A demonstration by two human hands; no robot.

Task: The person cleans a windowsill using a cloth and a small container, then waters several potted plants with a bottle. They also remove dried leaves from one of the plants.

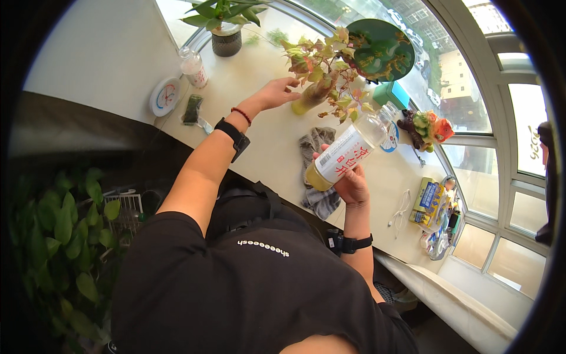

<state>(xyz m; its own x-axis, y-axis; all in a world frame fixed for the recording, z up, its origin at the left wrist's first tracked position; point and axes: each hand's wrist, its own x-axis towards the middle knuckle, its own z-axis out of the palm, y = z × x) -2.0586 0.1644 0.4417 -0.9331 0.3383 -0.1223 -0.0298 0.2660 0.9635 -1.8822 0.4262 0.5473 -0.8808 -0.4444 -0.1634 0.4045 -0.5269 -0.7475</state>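
Note:
My right hand [352, 183] grips the lower part of a clear bottle [345, 152] with a white label. The bottle is tilted, mouth towards the upper right, with yellowish liquid near its base. My left hand [279, 92] reaches over the white surface with fingers apart, beside a ribbed vase [311, 99]. Whether its fingertips touch the vase, I cannot tell. Leafy reddish-green stems [327, 57] stand in that vase. Beneath the held bottle lies a crumpled striped cloth [319, 137], partly hidden by the bottle and hand.
To the left stand another labelled bottle [194, 71], a round white lid-like object [165, 96], a small dark packet [192, 109] and a potted plant [226, 42]. A green round plaque [380, 49], a teal box [392, 94], a colourful figurine [426, 128], a white cable [401, 210] and packages [430, 199] line the window side.

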